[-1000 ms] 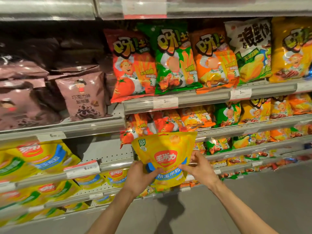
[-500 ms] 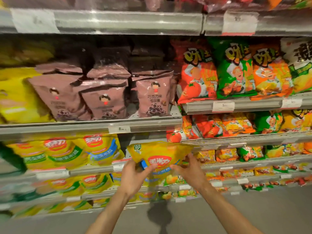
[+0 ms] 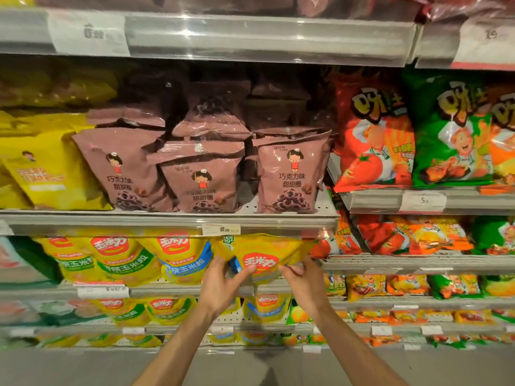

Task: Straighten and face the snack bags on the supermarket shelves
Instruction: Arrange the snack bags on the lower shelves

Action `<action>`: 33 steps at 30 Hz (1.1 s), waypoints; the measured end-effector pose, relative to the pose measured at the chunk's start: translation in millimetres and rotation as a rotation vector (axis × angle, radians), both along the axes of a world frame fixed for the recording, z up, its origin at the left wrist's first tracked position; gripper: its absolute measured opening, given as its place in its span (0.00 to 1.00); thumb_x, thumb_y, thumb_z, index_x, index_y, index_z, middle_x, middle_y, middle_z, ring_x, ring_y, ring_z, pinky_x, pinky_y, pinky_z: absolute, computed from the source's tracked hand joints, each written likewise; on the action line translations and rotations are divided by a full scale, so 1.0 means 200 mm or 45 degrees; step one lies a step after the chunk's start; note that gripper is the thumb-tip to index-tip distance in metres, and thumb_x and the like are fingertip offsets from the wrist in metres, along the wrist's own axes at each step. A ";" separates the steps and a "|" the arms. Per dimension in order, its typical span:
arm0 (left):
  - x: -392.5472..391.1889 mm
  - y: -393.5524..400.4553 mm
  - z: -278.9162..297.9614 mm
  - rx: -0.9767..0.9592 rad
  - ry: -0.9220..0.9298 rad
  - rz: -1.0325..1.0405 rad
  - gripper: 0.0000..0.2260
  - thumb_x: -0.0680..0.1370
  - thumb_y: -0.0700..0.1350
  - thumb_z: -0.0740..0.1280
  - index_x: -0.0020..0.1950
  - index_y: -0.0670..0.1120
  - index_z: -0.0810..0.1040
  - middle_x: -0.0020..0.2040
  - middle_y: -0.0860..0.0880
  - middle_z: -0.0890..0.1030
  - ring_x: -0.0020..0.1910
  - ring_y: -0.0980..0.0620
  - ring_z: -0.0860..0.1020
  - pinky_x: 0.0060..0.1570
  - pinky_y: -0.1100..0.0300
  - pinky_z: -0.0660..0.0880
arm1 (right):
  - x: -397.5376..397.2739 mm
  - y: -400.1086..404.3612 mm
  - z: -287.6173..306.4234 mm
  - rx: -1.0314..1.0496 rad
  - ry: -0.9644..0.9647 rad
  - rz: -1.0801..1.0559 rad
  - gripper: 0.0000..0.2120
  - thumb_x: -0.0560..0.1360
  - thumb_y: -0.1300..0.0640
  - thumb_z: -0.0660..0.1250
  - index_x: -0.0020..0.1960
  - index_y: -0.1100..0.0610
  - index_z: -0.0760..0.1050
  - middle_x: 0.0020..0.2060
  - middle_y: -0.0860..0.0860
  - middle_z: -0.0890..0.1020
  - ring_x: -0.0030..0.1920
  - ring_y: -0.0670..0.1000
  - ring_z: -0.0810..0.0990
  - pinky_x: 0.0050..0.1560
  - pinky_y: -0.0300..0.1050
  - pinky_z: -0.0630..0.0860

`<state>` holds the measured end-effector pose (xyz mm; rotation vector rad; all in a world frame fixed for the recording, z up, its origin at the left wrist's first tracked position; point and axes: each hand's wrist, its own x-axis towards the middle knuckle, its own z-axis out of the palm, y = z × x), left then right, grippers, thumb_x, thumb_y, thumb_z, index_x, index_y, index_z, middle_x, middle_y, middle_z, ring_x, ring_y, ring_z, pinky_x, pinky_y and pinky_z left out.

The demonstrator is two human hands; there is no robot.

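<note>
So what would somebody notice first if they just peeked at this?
Probably the yellow corn snack bag in the middle, held by the left hand and right hand at the shelf with matching yellow bags to its left. Next, the three brown chocolate ring bags on the shelf above. To the right, bright red and green chip bags stand out.

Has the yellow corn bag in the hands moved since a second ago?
Yes. The yellow corn bag has moved left, away from the red tomato bags, and in toward the shelf beside the matching yellow bags, its top now under the shelf edge.
</note>
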<state>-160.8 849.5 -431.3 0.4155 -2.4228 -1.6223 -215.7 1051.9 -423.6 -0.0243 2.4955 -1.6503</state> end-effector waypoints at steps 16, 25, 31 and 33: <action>-0.13 -0.04 -0.09 0.193 -0.117 0.058 0.27 0.71 0.69 0.72 0.51 0.45 0.78 0.45 0.50 0.87 0.49 0.56 0.84 0.56 0.49 0.80 | -0.10 -0.07 -0.06 -0.025 -0.157 0.047 0.23 0.71 0.34 0.71 0.55 0.40 0.63 0.58 0.47 0.81 0.60 0.46 0.78 0.52 0.38 0.74; -0.18 0.05 -0.03 0.167 -0.177 0.107 0.16 0.80 0.51 0.69 0.36 0.43 0.76 0.32 0.48 0.83 0.32 0.59 0.82 0.33 0.68 0.74 | -0.14 -0.11 -0.14 -0.096 -0.107 0.002 0.17 0.76 0.38 0.68 0.56 0.44 0.65 0.51 0.40 0.81 0.51 0.39 0.79 0.56 0.42 0.73; -0.24 0.07 -0.08 0.180 -0.184 0.155 0.22 0.80 0.54 0.69 0.36 0.38 0.76 0.30 0.45 0.82 0.28 0.57 0.82 0.31 0.68 0.76 | -0.15 -0.13 -0.13 -0.062 -0.104 -0.054 0.14 0.80 0.45 0.67 0.57 0.47 0.64 0.47 0.33 0.72 0.47 0.38 0.75 0.53 0.34 0.68; -0.26 0.08 -0.07 0.157 -0.184 0.180 0.25 0.80 0.56 0.68 0.38 0.34 0.76 0.31 0.45 0.82 0.28 0.59 0.81 0.29 0.70 0.73 | -0.17 -0.14 -0.14 -0.068 -0.108 -0.071 0.14 0.79 0.43 0.67 0.57 0.49 0.66 0.49 0.38 0.76 0.51 0.41 0.77 0.49 0.34 0.70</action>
